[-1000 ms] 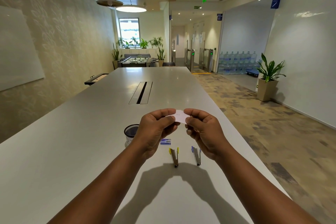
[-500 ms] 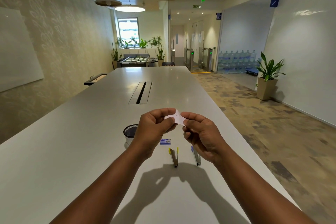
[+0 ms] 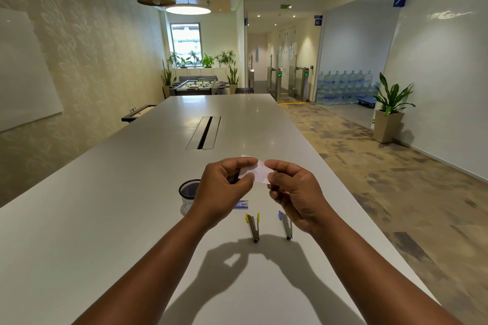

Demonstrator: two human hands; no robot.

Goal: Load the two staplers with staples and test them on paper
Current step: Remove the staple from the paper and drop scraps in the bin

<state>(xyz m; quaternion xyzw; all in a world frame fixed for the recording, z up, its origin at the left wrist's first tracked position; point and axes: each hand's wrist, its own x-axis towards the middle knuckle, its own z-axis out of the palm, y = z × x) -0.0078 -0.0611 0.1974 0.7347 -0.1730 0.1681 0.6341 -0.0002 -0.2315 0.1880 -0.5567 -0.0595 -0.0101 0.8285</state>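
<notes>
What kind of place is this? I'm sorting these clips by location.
Most likely an office common area or break room: a long white meeting table with a cable slot, a foosball table at the far end, access turnstiles in the corridor, and stacked water-cooler bottles.

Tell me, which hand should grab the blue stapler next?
Probably the right hand. It hovers right above the blue stapler, while the left hand is farther off. Both hands pinch the paper.

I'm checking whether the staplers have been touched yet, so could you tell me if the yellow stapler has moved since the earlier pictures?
No. The yellow stapler lies on the table just left of the blue stapler and near the mesh cup, as before.
</notes>
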